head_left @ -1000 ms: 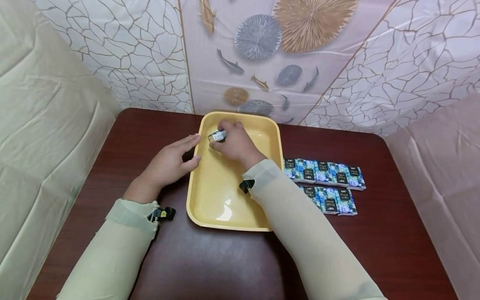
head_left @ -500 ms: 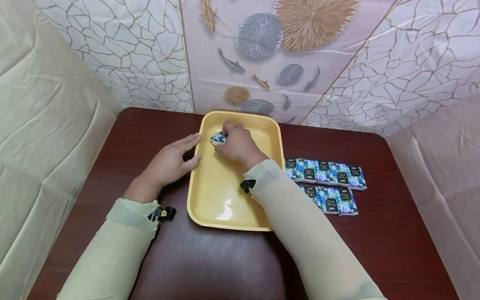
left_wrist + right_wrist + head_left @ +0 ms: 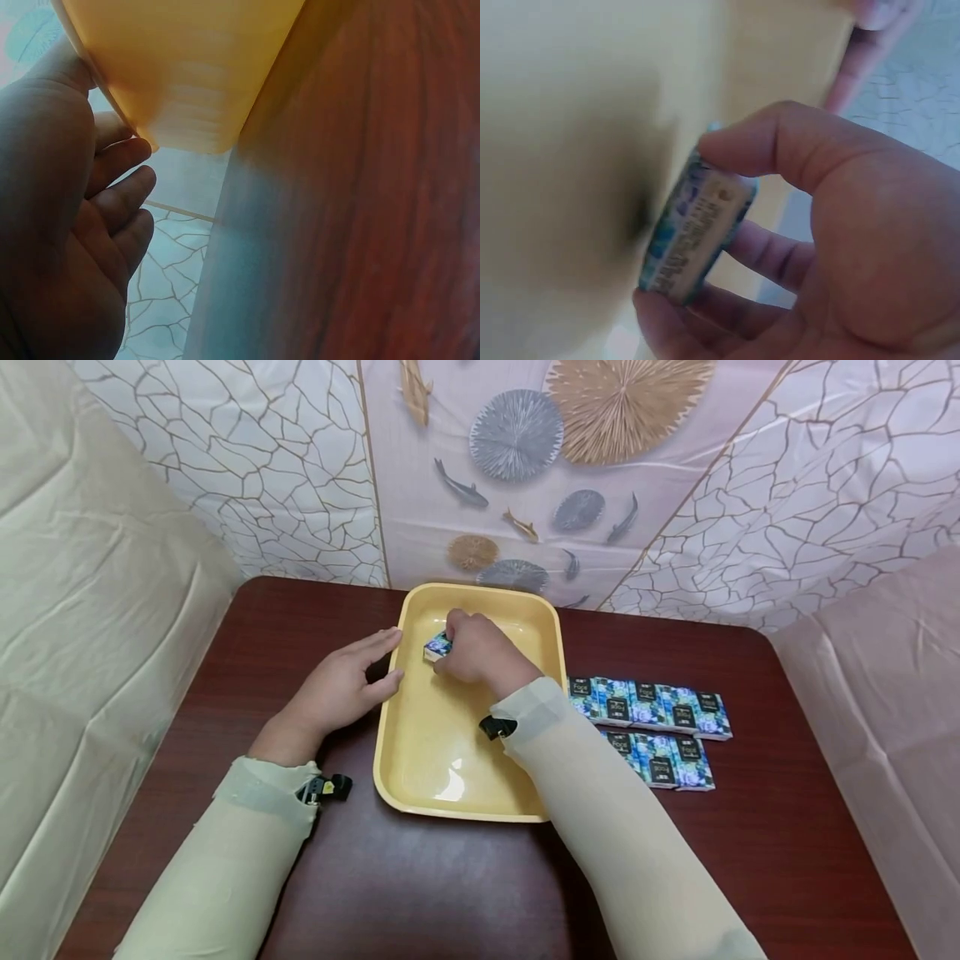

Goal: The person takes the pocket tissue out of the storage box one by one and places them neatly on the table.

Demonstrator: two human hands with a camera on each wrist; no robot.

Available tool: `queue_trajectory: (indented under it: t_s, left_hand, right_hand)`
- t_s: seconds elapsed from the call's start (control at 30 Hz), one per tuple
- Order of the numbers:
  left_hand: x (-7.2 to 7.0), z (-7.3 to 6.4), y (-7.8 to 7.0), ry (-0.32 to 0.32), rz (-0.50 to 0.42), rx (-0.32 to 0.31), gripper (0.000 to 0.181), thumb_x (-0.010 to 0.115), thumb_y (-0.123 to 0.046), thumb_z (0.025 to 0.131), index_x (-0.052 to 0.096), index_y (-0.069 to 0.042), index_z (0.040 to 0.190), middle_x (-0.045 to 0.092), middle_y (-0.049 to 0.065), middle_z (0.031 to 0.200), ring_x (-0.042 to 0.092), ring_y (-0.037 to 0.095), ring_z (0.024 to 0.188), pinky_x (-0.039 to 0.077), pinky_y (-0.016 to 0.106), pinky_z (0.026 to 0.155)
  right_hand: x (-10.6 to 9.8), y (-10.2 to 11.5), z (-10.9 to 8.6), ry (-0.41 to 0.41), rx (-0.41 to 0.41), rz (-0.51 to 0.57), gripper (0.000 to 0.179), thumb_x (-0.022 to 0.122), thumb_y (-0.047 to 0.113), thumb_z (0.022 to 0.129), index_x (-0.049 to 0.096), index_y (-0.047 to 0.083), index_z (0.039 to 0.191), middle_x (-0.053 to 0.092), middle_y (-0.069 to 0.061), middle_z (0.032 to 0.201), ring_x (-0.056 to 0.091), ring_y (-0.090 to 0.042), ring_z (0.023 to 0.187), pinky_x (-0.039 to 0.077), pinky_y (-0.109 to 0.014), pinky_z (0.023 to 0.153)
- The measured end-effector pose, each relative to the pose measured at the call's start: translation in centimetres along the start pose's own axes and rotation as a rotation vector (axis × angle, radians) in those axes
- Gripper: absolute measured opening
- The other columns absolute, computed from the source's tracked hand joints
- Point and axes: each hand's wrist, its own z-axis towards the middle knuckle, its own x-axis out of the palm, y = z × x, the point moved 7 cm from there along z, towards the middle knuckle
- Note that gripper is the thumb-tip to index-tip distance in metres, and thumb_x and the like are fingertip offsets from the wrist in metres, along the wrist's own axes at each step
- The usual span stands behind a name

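My right hand [image 3: 480, 647] is inside the yellow plastic tray [image 3: 386, 752], near its far left corner. Between thumb and fingertips it pinches a small tissue pack [image 3: 437, 647] with a blue floral wrapper. The right wrist view shows the tissue pack [image 3: 694, 232] tilted, its pale printed side facing the camera, close to the tray's surface. Much of it is hidden by the hand in the head view. With fingers extended, my left hand [image 3: 337, 689] touches the tray's left rim from outside. The left wrist view shows that hand [image 3: 67, 195] alongside the tray's outer wall [image 3: 180, 75].
Right of the tray, several matching tissue packs lie on the dark red-brown table [image 3: 780, 827] in two rows, a back row [image 3: 648, 703] and a front row [image 3: 663, 762]. The right forearm and the tray edge cover part of them. Patterned cloth [image 3: 300, 468] hangs behind the table.
The right hand has shifted slightly right and toward the person, turning the tissue pack so its floral face shows instead of its pale side. The left hand stays at the rim.
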Motion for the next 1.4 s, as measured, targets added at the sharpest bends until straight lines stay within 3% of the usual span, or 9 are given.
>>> queue_trajectory:
  t_s: [0.23, 0.53, 0.7, 0.83, 0.93, 1.13, 1.4]
  left_hand:
    - [0.0, 0.1, -0.2, -0.008, 0.006, 0.012, 0.067, 0.064, -0.047, 0.102, 0.045, -0.021, 0.161, 0.043, -0.001, 0.167, 0.040, 0.020, 0.156, 0.038, 0.047, 0.126]
    - [-0.1, 0.0, -0.1, 0.001, -0.010, -0.018, 0.068, 0.066, -0.044, 0.101, 0.044, -0.022, 0.161, 0.042, -0.002, 0.167, 0.039, 0.021, 0.156, 0.037, 0.049, 0.127]
    - [-0.1, 0.0, -0.3, 0.003, -0.007, -0.018, 0.068, 0.066, -0.044, 0.101, 0.043, -0.021, 0.161, 0.042, -0.002, 0.167, 0.039, 0.020, 0.156, 0.036, 0.048, 0.127]
    - [-0.2, 0.0, -0.5, -0.003, -0.004, -0.014, 0.068, 0.066, -0.043, 0.101, 0.044, -0.020, 0.161, 0.043, -0.002, 0.167, 0.040, 0.020, 0.156, 0.037, 0.047, 0.127]
    - [-0.3, 0.0, -0.5, -0.007, -0.014, -0.010, 0.068, 0.067, -0.043, 0.101, 0.045, -0.020, 0.161, 0.043, -0.001, 0.167, 0.040, 0.021, 0.156, 0.037, 0.048, 0.127]
    - [-0.2, -0.1, -0.1, -0.013, -0.032, -0.010, 0.067, 0.066, -0.043, 0.101, 0.045, -0.020, 0.161, 0.044, 0.000, 0.167, 0.040, 0.022, 0.156, 0.037, 0.051, 0.126]
    - [-0.1, -0.1, -0.2, -0.007, -0.025, -0.002, 0.068, 0.066, -0.046, 0.101, 0.044, -0.021, 0.161, 0.043, -0.002, 0.167, 0.040, 0.020, 0.156, 0.038, 0.049, 0.126]
  right_hand:
    - [-2.2, 1.2, -1.7, -0.003, -0.049, -0.002, 0.046, 0.084, 0.036, 0.082, 0.052, 0.018, 0.109, 0.054, -0.005, 0.107, 0.057, -0.023, 0.095, 0.052, -0.037, 0.083]
    - [-3.8, 1.6, -4.4, -0.025, -0.142, 0.029, 0.044, 0.083, 0.024, 0.080, 0.054, 0.016, 0.112, 0.055, -0.004, 0.108, 0.057, -0.022, 0.095, 0.051, -0.036, 0.081]
    - [-4.1, 1.2, -6.0, -0.010, -0.162, 0.019, 0.059, 0.079, 0.013, 0.082, 0.055, 0.015, 0.136, 0.057, -0.007, 0.132, 0.057, -0.022, 0.114, 0.052, -0.039, 0.097]
    - [-3.9, 0.6, -7.3, 0.012, -0.171, -0.009, 0.079, 0.073, 0.005, 0.086, 0.043, 0.013, 0.158, 0.047, -0.009, 0.157, 0.050, -0.023, 0.139, 0.046, -0.041, 0.116]
    - [-3.7, 0.0, -8.2, 0.030, -0.164, -0.028, 0.087, 0.071, 0.001, 0.087, 0.035, 0.014, 0.165, 0.042, -0.008, 0.164, 0.044, -0.023, 0.149, 0.043, -0.041, 0.122]
    - [-3.7, -1.4, -10.1, 0.051, -0.156, -0.026, 0.089, 0.066, -0.005, 0.086, 0.031, 0.012, 0.166, 0.037, -0.008, 0.167, 0.039, -0.025, 0.154, 0.043, -0.043, 0.123]
    - [-5.1, -3.1, -13.2, -0.057, -0.228, 0.003, 0.077, 0.066, -0.006, 0.085, 0.041, 0.006, 0.157, 0.045, -0.011, 0.159, 0.047, -0.023, 0.142, 0.048, -0.045, 0.117]
